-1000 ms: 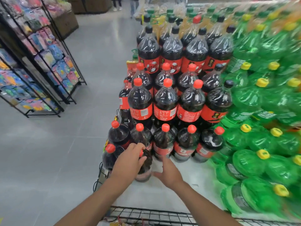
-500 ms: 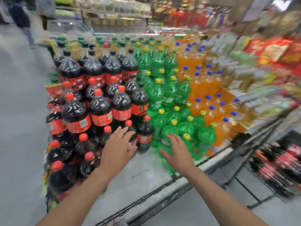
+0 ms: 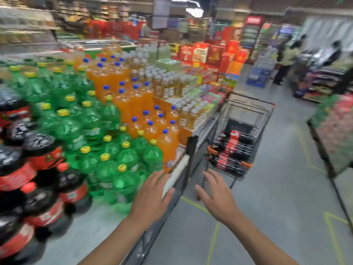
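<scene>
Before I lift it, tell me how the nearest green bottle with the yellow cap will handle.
The green bottle looks full and large, so probably heavy. Its smooth, rounded plastic may slip; the neck under the yellow cap probably grips best.

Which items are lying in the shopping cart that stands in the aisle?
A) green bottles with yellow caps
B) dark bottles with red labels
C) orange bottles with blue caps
B: through the wire wall of the shopping cart, dark bottles with red labels show inside it.
</scene>
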The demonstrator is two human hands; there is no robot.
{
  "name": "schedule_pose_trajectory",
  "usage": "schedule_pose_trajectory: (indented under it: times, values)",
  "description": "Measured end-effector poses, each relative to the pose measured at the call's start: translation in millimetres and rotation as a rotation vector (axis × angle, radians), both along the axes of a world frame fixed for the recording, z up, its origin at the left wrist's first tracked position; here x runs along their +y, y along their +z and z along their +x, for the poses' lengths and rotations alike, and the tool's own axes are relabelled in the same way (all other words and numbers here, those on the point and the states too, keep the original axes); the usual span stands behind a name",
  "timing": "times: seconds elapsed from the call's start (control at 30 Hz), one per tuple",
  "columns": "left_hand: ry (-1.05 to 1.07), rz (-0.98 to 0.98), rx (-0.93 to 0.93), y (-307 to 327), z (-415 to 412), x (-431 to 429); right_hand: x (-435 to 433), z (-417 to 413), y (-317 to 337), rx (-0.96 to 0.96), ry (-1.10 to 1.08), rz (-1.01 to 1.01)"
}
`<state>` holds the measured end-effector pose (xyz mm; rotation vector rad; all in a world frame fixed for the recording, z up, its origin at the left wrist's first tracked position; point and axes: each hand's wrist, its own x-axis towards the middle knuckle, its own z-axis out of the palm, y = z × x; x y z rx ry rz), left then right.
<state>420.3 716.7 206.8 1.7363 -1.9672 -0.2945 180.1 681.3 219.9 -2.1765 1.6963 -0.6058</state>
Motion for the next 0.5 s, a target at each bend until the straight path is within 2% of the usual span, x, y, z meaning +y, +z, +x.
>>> schedule_pose_trajectory:
  times: [0.27, 0.5]
  values:
    - [-0.189, 0.157, 0.046, -21, -168, -72, -16, -174, -30, 0.03, -0.202, 0.111]
    - [-0.234, 0.255, 0.024, -50, -279, -110, -44, -267, -63, 0.056, -0.235, 0.196]
